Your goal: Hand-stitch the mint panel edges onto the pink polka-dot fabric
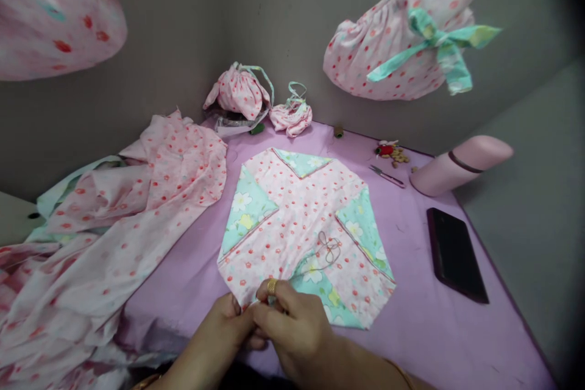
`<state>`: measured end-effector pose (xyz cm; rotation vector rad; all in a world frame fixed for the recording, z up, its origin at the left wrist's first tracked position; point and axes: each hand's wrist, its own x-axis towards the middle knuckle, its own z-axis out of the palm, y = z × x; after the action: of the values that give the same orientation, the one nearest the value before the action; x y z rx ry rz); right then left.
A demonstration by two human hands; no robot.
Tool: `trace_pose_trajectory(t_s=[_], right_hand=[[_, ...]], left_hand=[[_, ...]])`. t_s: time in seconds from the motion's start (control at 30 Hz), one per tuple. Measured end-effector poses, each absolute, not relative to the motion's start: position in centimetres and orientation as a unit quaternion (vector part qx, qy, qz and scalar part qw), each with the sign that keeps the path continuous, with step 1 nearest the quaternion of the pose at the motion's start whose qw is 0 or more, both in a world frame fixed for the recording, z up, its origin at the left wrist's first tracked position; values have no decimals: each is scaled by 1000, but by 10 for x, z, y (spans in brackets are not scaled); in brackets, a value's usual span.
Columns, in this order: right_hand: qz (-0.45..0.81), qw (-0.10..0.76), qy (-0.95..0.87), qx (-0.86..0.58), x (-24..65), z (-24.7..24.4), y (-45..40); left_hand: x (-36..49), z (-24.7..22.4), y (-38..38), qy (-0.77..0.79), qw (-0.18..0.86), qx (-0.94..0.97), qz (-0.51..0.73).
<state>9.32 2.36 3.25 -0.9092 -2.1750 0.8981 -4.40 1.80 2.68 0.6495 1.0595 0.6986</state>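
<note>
An octagon-shaped fabric piece (292, 207) lies spread on the table, pink with red flowers and with mint-green floral triangles at its sides. Its near edge is gathered up in my left hand (233, 323), which is closed on the cloth. My right hand (295, 320), a gold ring on one finger, pinches at the same edge, touching the left. What sits between its fingertips is hidden; a needle cannot be made out. Loops of dark thread (329, 248) lie on the fabric and run towards my right hand.
Pink printed cloth (137, 195) is heaped on the left. Small scissors (387, 176), a red thread spool (384, 149), a pink bottle (457, 164) and a phone (457, 255) lie to the right. Drawstring bags (397, 49) hang above; others (240, 92) sit at the back.
</note>
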Motion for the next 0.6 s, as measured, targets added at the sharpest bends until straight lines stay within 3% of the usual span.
trace_pose_trajectory(t_s=[0.1, 0.17, 0.2, 0.27, 0.43, 0.53, 0.6], right_hand=[[457, 345, -723, -387, 99, 50, 40], [573, 439, -529, -446, 112, 62, 62], [557, 499, -460, -479, 123, 67, 75], [438, 619, -396, -517, 152, 72, 102], [125, 790, -330, -501, 243, 71, 147], [-40, 807, -341, -481, 267, 63, 150], [-35, 766, -415, -489, 259, 54, 145]], left_hand=[[-46, 22, 14, 502, 766, 266, 301], [-48, 20, 12, 522, 764, 240, 295], [-49, 19, 11, 529, 762, 232, 294], [-51, 21, 11, 535, 761, 222, 291], [-51, 28, 12, 534, 765, 207, 294], [-51, 27, 12, 535, 763, 207, 296], [-51, 25, 12, 539, 763, 205, 292]])
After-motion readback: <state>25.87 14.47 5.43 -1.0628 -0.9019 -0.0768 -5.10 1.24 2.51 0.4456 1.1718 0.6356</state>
